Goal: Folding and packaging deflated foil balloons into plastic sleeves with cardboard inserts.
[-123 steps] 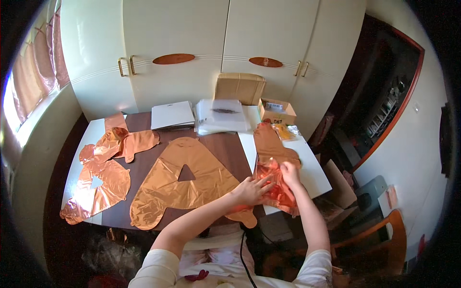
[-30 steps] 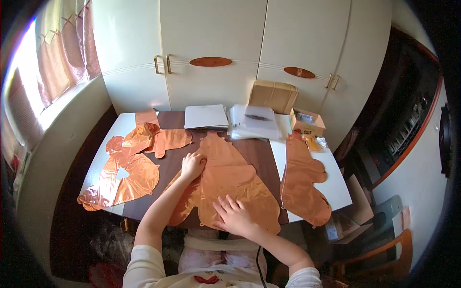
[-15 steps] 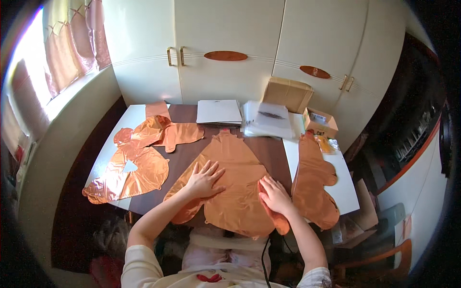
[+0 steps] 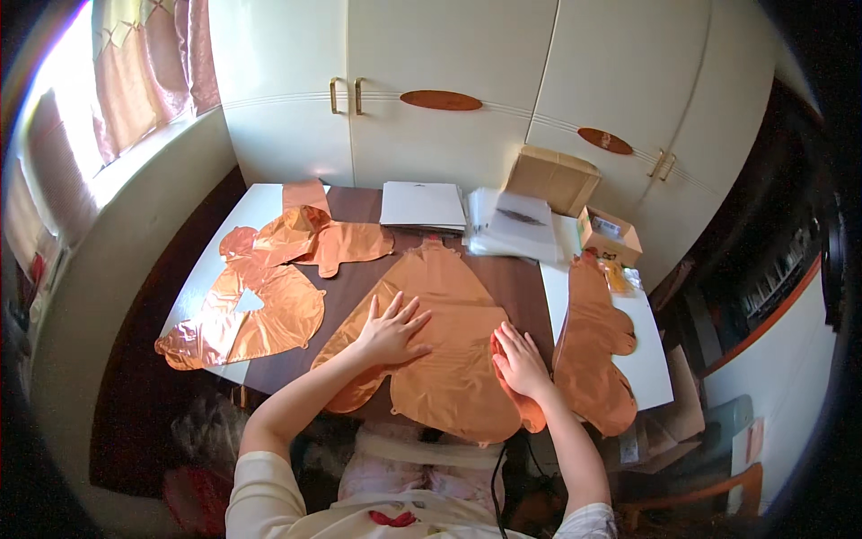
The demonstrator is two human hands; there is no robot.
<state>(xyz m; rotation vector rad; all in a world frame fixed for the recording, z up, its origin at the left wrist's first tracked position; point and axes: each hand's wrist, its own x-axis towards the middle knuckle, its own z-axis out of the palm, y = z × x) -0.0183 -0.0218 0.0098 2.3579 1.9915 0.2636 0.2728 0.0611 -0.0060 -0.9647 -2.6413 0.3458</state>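
A flat, uninflated copper-coloured foil balloon point(image 4: 453, 359) lies in front of me, widening from a narrow far end toward the table's near edge. My left hand point(image 4: 391, 334) rests on its left part, palm down with the fingers spread. Along its right edge, my right hand point(image 4: 521, 357) lies flat with fingers outstretched, over a shinier orange fold that shows beside and below it. Neither hand grips anything. A second foil balloon point(image 4: 269, 314), crumpled and glossy, covers the table's left side. Another lobed foil balloon point(image 4: 591, 359) lies just right of my right hand.
At the back of the table point(image 4: 651, 377) sit a stack of white sheets point(image 4: 422, 207) and a pile of clear plastic sleeves point(image 4: 512, 235). Behind them stands a cardboard box point(image 4: 552, 178); a small open box point(image 4: 611, 232) is to its right. White cupboards point(image 4: 440, 49) rise beyond.
The head view has shifted slightly, so the table appears a little farther right. Both hands stay in nearly the same places on the balloon.
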